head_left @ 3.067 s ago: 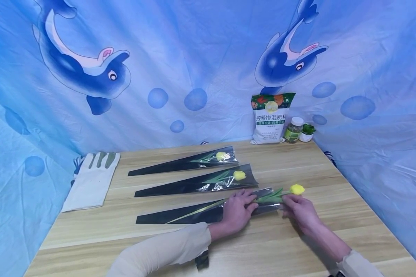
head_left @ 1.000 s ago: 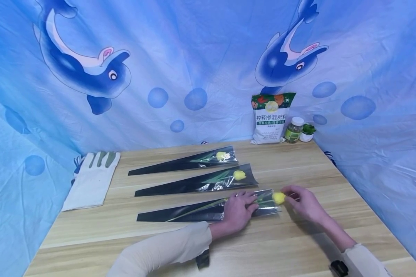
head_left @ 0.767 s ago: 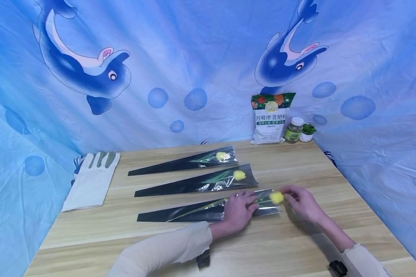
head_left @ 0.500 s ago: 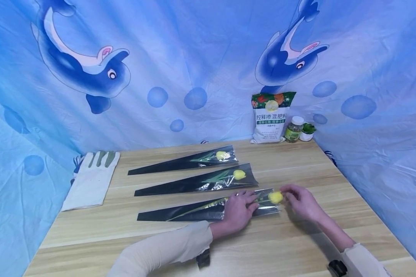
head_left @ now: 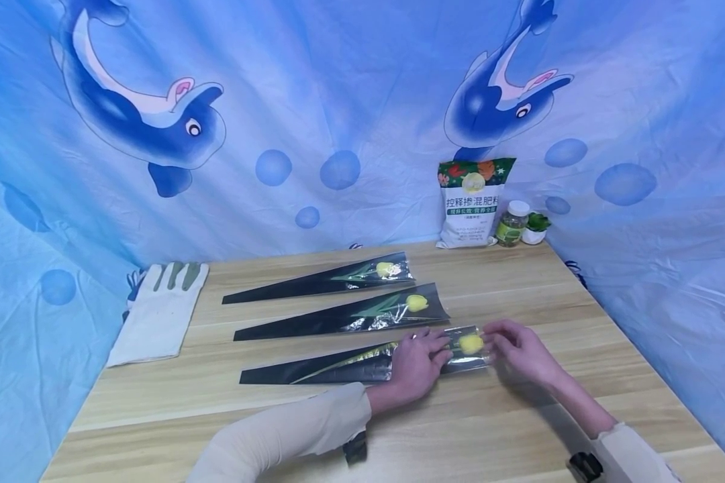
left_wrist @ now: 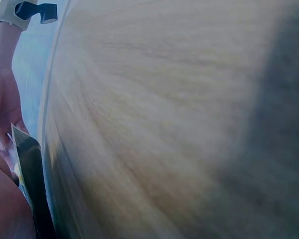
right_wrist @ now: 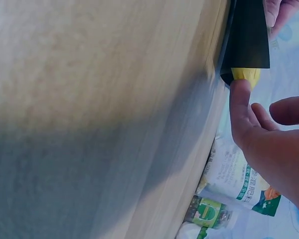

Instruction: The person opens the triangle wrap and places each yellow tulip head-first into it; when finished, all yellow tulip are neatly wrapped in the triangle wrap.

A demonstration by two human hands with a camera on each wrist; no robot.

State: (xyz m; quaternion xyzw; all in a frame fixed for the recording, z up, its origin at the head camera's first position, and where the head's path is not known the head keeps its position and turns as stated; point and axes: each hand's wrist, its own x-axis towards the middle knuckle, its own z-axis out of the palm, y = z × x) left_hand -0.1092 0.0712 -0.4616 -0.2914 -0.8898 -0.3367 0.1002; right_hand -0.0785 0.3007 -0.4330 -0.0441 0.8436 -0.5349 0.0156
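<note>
The blue dolphin cloth [head_left: 338, 100] hangs behind and beside the wooden table [head_left: 519, 416]. On the table's left edge lies a white glove [head_left: 157, 315]. At the far right corner stand a bag [head_left: 472, 201], a small jar [head_left: 512, 225] and a tiny potted plant [head_left: 535, 228].

Three long black-backed sleeves lie side by side, points to the left. The far sleeve [head_left: 290, 288] and the middle sleeve [head_left: 314, 322] each hold a yellow tulip. The near sleeve [head_left: 314, 369] is the one being filled.

The left hand [head_left: 413, 365] lies flat with straight fingers on the near sleeve, pressing it to the table. The right hand [head_left: 516, 349] is at the sleeve's wide mouth, fingers loosely extended, its thumb tip [right_wrist: 240, 94] touching the tulip [head_left: 471, 343]; it does not seem to be gripping anything. The yellow head sits just inside the clear mouth, with its stem running down toward the point.

The step in hand looks like seating the third flower in its sleeve, and it seems nearly done. Next would call for a light push on the head until it lies as deep as the other two, with the left hand keeping the sleeve from sliding
</note>
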